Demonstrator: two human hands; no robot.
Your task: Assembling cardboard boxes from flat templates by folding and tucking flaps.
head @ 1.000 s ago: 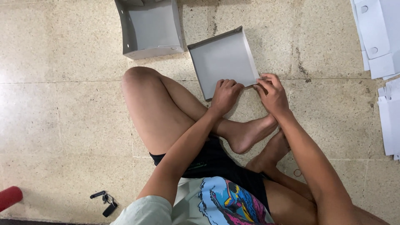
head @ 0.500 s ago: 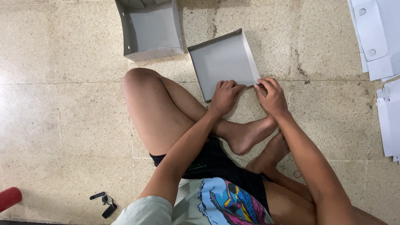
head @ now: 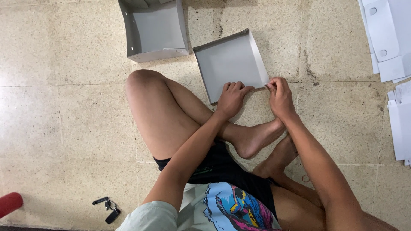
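a: okay, where's the grey cardboard tray (head: 229,64) sitting right now?

b: just above the middle of the frame, flat on the stone floor (head: 64,128), its near edge right at the person's fingertips. three low walls stand up on the far and side edges; the near side looks unfolded.

a: and the hands?

b: the left hand (head: 231,99) lies knuckles up on the near edge, fingers curled and pressing down on the board. the right hand (head: 280,96) is at the tray's lower right corner, fingers pinched closed on what looks like a small flap there. both touch it; neither is nearer.

a: which way does it run?

b: it's close to square, turned a little so its near edge slopes up toward the right of the frame. the tray lies straight beyond the hands, away from the body.

a: anything around it?

b: a second grey box (head: 154,30) with taller walls at the upper left, near the tray's corner but apart from it. flat white cut sheets (head: 387,38) stacked along the right edge, well apart. a set of keys (head: 109,207) at the lower left and a red object (head: 9,204) at the far left edge.

a: anything in the way?

b: only the person's own crossed legs and bare feet, just under the wrists.
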